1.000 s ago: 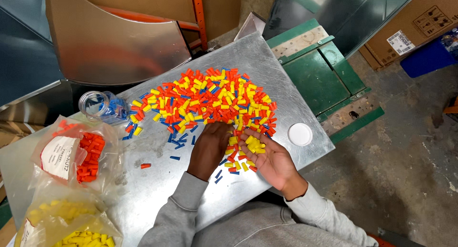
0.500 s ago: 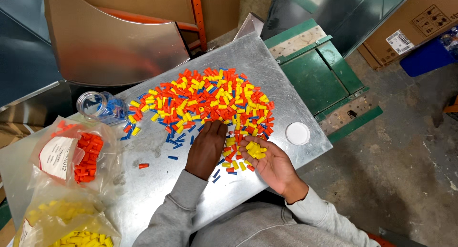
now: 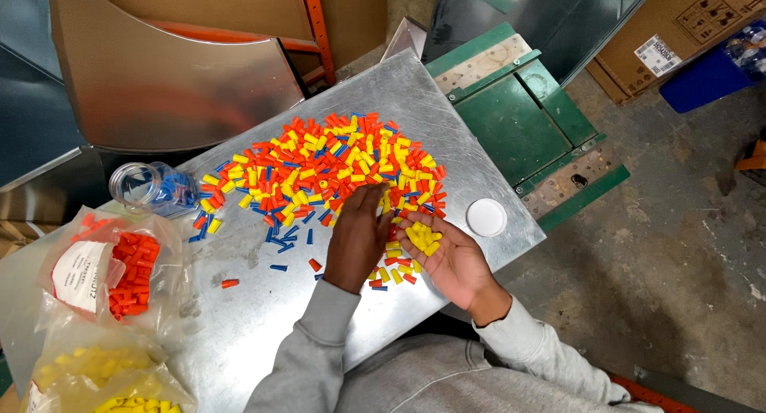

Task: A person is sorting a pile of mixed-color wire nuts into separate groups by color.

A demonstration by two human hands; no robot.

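both hands are working at the near edge of the pile of small plastic caps (image 3: 319,169). my left hand (image 3: 357,237) is lying palm down, fingers loosely spread, fingertips touching the yellow and orange caps at the pile's near rim; i cannot tell whether anything is pinched under it. my right hand (image 3: 447,257) is lying palm up and cupped open, cradling a small heap of yellow caps (image 3: 423,237), and it is resting just beside the left hand.

the pile is sitting on the metal sheet table (image 3: 415,110), spreading toward its far corner. bare metal is showing to the left of my left forearm, with just a few stray blue and orange caps scattered on it. a white round lid (image 3: 486,217) is sitting near the table's right edge, just beyond my right hand. at the left, a clear plastic jar (image 3: 148,188) with blue caps is lying on its side, a bag of orange caps (image 3: 120,273) is sitting below it, and a bag of yellow caps (image 3: 104,377) is hanging at the near left corner.
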